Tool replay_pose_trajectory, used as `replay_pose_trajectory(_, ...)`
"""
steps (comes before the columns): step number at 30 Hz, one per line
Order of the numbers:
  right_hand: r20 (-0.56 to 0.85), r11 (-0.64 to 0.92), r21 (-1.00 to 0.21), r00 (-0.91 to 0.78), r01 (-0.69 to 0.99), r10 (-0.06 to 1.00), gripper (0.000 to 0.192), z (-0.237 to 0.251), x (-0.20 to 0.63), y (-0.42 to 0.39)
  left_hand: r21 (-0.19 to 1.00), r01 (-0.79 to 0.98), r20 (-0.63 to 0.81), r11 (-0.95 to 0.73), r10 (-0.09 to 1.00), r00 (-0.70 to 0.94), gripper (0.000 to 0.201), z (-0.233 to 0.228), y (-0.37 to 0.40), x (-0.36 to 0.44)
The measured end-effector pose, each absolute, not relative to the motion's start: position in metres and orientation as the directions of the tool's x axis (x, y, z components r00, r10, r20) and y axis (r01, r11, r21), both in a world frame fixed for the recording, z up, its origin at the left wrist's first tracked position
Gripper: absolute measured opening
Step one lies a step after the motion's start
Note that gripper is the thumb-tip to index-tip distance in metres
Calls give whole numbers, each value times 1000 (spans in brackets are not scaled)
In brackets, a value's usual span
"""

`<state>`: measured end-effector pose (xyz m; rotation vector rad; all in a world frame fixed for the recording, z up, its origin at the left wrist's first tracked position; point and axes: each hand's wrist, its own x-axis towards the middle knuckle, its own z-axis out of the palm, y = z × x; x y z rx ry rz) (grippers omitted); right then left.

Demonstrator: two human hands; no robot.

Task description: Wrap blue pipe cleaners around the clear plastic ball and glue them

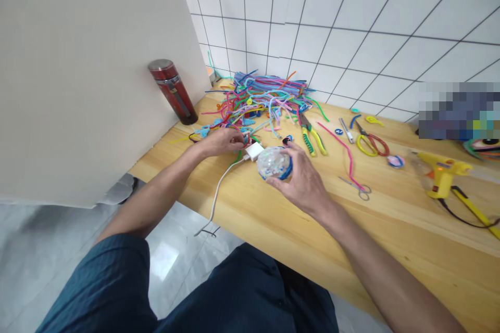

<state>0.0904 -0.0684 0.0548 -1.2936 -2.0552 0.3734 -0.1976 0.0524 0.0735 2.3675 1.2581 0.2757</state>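
My right hand [302, 177] wraps its fingers around a clear ball [273, 162] with coloured specks and a blue band, resting on the wooden table [273, 218]. My left hand [224, 141] lies at the near edge of a big heap of coloured pipe cleaners [261, 98], fingertips pinched on a small red and blue piece [246, 139]. A white plug [254, 151] with a white cable [219, 187] sits between the two hands, touching the ball.
A red flask [173, 91] stands by a grey board [78, 73] at the left. Right of the ball lie green-yellow pliers [312, 138], a pink pipe cleaner [344, 153], small scissors [357, 187], yellow-red scissors [371, 143] and a yellow glue gun [443, 171].
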Motion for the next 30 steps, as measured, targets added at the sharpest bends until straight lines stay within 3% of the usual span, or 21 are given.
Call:
replay_pose_trajectory(4, 296, 303, -720, -119, 624, 948, 76, 43, 111, -72, 479, 702, -16, -527, 794, 608, 31, 75, 50, -197)
replay_pose_trajectory(7, 335, 288, -742, -36, 605, 942, 82, 34, 121, -73, 622, 646, 58, -441, 849, 524, 37, 86, 50, -195)
replay_pose_trajectory(10, 444, 352, -665, -31, 659, 896, 87, 37, 128, -71, 822, 491, 73, -288, 909, 411, 46, 107, 50, -186)
replay_pose_trajectory(12, 523, 420, -585, -72, 694, 849, 83, 48, 130, -70, 884, 397, 79, -247, 916, 394, 49, 121, 47, -173)
replay_pose_trajectory(16, 630, 513, -458, -142, 726, 763, 60, 81, 132, -63, 900, 317, 71, -299, 819, 570, 49, 140, 38, -136)
replay_pose_trajectory(20, 654, 545, -446, -157, 710, 740, 40, 100, 134, -43, 892, 249, 92, -377, 691, 717, 47, 149, 35, -97)
replay_pose_trajectory(24, 603, 511, -557, -105, 655, 791, 29, 100, 141, -18, 947, 136, 96, -292, 660, 745, 44, 148, 47, -69)
replay_pose_trajectory(26, 557, 448, -651, -15, 612, 830, 30, 96, 148, -7, 955, 107, 131, -278, 714, 688, 44, 143, 52, -63)
replay_pose_trajectory(30, 385, 273, -861, 200, 429, 901, 33, 90, 168, 11, 900, 171, 285, -402, 837, 467, 43, 130, 45, -70)
